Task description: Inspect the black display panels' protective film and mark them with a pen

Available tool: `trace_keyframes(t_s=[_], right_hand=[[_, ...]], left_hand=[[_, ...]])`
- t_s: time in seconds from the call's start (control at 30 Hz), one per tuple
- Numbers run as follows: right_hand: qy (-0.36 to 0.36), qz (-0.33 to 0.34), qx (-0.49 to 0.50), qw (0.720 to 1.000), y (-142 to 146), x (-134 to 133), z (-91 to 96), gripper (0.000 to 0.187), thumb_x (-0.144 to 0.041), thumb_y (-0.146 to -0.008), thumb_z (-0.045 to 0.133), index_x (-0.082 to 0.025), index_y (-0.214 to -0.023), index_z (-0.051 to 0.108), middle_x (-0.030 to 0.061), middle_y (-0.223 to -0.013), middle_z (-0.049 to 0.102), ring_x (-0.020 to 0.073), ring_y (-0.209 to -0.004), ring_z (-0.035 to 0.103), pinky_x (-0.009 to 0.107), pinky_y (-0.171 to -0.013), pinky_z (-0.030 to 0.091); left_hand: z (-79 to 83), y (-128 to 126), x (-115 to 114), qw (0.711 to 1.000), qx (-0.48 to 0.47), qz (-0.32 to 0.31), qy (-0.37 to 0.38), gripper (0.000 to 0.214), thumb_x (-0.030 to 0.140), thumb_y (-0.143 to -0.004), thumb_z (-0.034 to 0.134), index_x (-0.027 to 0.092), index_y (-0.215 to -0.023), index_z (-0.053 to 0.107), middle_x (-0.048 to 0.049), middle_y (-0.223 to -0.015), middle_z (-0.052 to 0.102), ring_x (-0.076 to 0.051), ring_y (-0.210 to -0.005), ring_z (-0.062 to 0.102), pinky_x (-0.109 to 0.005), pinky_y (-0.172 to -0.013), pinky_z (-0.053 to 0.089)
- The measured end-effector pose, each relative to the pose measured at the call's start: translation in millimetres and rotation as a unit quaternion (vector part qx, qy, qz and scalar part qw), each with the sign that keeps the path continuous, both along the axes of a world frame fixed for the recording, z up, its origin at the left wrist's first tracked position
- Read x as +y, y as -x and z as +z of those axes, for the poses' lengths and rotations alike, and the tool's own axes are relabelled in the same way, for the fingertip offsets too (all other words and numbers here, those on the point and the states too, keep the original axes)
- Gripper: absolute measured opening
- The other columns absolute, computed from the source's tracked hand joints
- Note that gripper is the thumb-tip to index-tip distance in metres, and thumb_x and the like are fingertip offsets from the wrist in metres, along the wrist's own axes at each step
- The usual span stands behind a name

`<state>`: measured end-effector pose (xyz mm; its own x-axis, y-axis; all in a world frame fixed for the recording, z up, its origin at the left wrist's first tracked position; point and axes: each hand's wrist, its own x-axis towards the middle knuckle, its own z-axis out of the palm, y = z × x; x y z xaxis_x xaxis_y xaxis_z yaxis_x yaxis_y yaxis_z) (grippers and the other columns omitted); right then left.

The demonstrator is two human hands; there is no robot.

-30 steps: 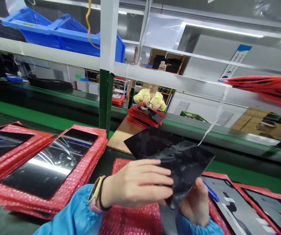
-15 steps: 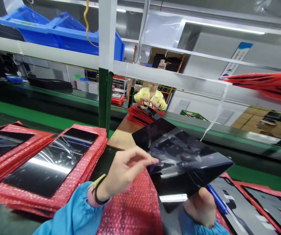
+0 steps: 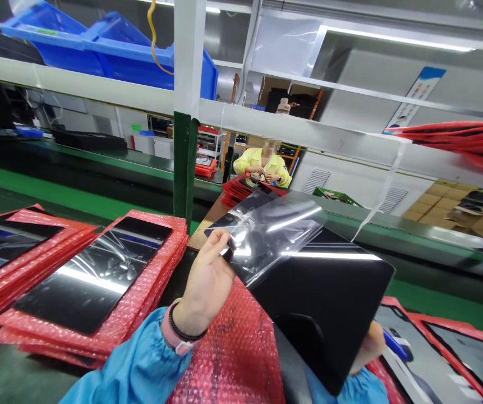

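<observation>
A glossy black screen panel (image 3: 325, 297) is held up at a tilt in front of me. My right hand (image 3: 371, 343) grips its lower right edge, with most of the fingers hidden behind it. Between thumb and fingertips, my left hand (image 3: 208, 278) pinches a corner of clear protective film (image 3: 277, 233), which is partly lifted off the panel's upper left. A blue stick-like object (image 3: 396, 343) shows beside my right hand; whether that hand holds it I cannot tell. Red bubble wrap (image 3: 241, 342) lies below the panel.
Screen panels (image 3: 93, 280) lie on stacked red bubble-wrap sleeves (image 3: 157, 286) at left. Grey-backed panels (image 3: 426, 348) lie at right. A white-and-green post (image 3: 185, 163) and shelf rail (image 3: 308, 128) stand ahead. Blue bins (image 3: 132, 56) sit above. A co-worker in yellow (image 3: 252, 160) is across the line.
My left hand has moved left and slightly up, drawing the clear film off the panel's lower right part. The panel's bare black face now shows, and its tilt has changed.
</observation>
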<state>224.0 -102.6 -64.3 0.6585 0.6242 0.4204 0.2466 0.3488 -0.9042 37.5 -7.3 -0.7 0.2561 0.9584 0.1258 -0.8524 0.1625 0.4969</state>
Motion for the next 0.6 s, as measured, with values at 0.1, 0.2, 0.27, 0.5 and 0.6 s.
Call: trace_keyframes(t_s=[0.1,0.2,0.27,0.5,0.6], right_hand=[[0.009,0.044,0.117,0.992,17,0,27.6,0.039,-0.056,-0.086,0.046,-0.038,-0.109,0.071,0.0005,-0.097,0.077,0.0315,-0.099,0.070,0.053,-0.099,0.048],[0.004,0.130,0.184,0.974,39,-8,48.9,0.048,-0.045,-0.084,0.057,-0.036,-0.131,0.056,0.0033,-0.132,0.062,0.0308,-0.121,0.058,0.052,-0.104,0.044],[-0.001,0.130,0.148,0.980,50,-14,52.4,0.060,-0.041,-0.084,0.061,-0.038,-0.141,0.043,0.0008,-0.148,0.046,0.0295,-0.135,0.043,0.050,-0.108,0.041],[0.051,0.074,-0.008,0.996,59,-13,39.4,0.105,-0.040,-0.073,0.078,-0.035,-0.153,0.010,0.0059,-0.155,0.035,0.0321,-0.138,0.037,0.045,-0.106,0.043],[0.062,0.062,-0.041,0.995,55,-6,36.5,0.118,-0.038,-0.064,0.084,-0.035,-0.153,0.007,0.0068,-0.155,0.033,0.0341,-0.137,0.039,0.050,-0.111,0.035]], left_hand=[[0.0,5,-2,0.993,-0.003,0.113,0.017,0.004,0.017,-0.082,0.065,0.019,-0.083,0.062,0.0040,-0.084,0.060,-0.007,-0.078,0.059,-0.016,-0.076,0.048],[-2.1,10,-10,0.984,0.020,0.178,-0.025,0.006,0.025,-0.083,0.066,0.022,-0.086,0.061,0.0046,-0.084,0.055,-0.008,-0.079,0.056,-0.015,-0.073,0.046],[-4.2,12,-18,0.975,0.032,0.210,-0.061,0.009,0.030,-0.084,0.067,0.023,-0.085,0.060,0.0044,-0.082,0.053,-0.008,-0.075,0.053,-0.015,-0.070,0.045],[-11.5,7,-47,0.959,0.033,0.248,-0.132,0.011,0.035,-0.085,0.065,0.027,-0.085,0.058,0.0023,-0.077,0.048,-0.011,-0.060,0.045,-0.022,-0.058,0.044],[-16.0,3,-58,0.951,0.017,0.271,-0.144,0.010,0.035,-0.085,0.064,0.028,-0.083,0.057,0.0016,-0.076,0.048,-0.013,-0.062,0.049,-0.026,-0.060,0.046]])
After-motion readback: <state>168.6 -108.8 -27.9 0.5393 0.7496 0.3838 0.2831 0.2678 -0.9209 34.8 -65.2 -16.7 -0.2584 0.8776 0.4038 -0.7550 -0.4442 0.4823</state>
